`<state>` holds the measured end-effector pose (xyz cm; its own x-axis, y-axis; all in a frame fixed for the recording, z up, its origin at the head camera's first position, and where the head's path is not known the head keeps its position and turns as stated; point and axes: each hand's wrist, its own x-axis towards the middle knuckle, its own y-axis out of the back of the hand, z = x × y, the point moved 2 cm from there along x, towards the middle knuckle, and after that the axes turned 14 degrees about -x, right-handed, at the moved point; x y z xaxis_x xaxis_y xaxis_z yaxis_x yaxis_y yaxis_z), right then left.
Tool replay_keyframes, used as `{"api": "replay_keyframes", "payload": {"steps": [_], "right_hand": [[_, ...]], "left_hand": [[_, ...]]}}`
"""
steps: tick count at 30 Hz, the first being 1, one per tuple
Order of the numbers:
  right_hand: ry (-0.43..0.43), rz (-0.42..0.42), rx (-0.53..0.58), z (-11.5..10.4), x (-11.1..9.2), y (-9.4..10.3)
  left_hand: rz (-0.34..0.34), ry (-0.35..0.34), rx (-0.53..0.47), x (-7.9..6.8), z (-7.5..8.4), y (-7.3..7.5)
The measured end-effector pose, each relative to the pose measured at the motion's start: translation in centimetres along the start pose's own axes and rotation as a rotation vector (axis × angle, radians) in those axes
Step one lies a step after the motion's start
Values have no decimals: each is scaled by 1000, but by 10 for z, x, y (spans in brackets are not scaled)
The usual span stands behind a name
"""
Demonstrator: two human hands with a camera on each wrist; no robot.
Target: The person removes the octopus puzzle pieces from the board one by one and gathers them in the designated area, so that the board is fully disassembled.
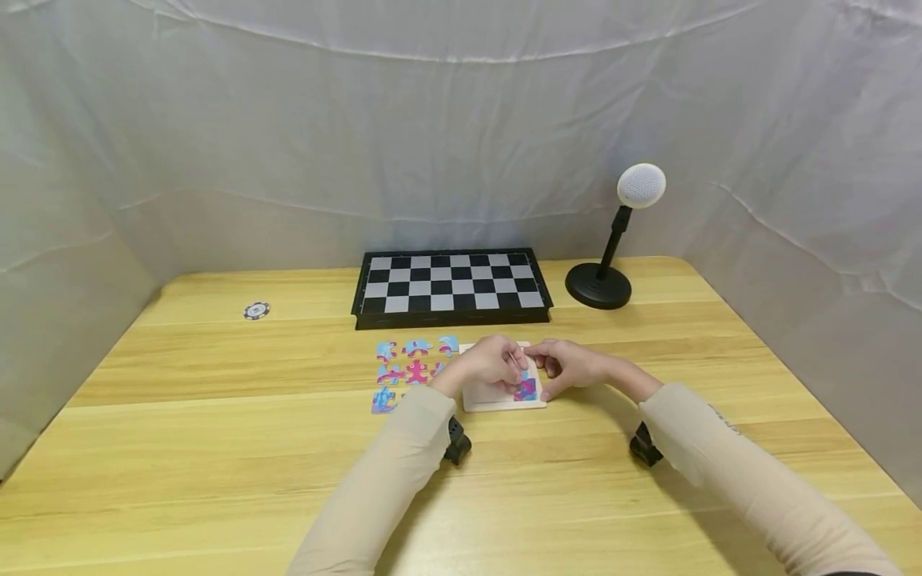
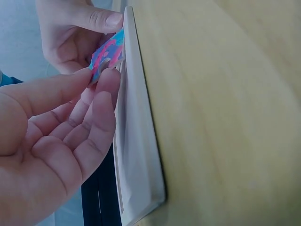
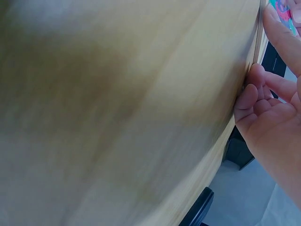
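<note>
My left hand [image 1: 495, 362] is over the puzzle tray [image 1: 497, 406]. In the left wrist view, its thumb and index finger pinch a tilted blue, pink and purple jigsaw piece [image 2: 107, 55] low at the tray's surface. The head view mostly hides that pinch behind the fingers. Pink and purple puzzle picture [image 1: 526, 390] shows at the tray's near right corner. My right hand [image 1: 576, 366] holds the tray's right side, thumb at the near corner and index finger toward the far one. In the right wrist view, its other fingers [image 3: 247, 101] are curled beside the edge.
Loose jigsaw pieces [image 1: 416, 372] lie in rows left of the tray, some hidden by the left arm. Behind stands a black-and-white checkered board [image 1: 452, 284]. A round-headed stand [image 1: 612, 240] is at the back right, and a poker chip [image 1: 256, 310] lies far left.
</note>
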<state>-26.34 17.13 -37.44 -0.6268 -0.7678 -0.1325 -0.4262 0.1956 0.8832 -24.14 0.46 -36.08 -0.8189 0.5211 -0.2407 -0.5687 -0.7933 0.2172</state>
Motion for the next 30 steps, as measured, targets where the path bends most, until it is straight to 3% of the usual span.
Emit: {"api": "replay_keyframes", "payload": {"steps": [9,16,22,30], "right_hand": [[-7,-7,0,0,0,0],[-22,-11,-12,0,0,1],[-16,-11,-32,1,0,0],[-16,-16,-22,0,-1,0]], "left_hand": [[20,-2,-8,0,-2,4],[46,0,-11,-6,-5,15],[76,-26,-3,-16,-8,30],[110,-11,-9,-35,-12,49]]}}
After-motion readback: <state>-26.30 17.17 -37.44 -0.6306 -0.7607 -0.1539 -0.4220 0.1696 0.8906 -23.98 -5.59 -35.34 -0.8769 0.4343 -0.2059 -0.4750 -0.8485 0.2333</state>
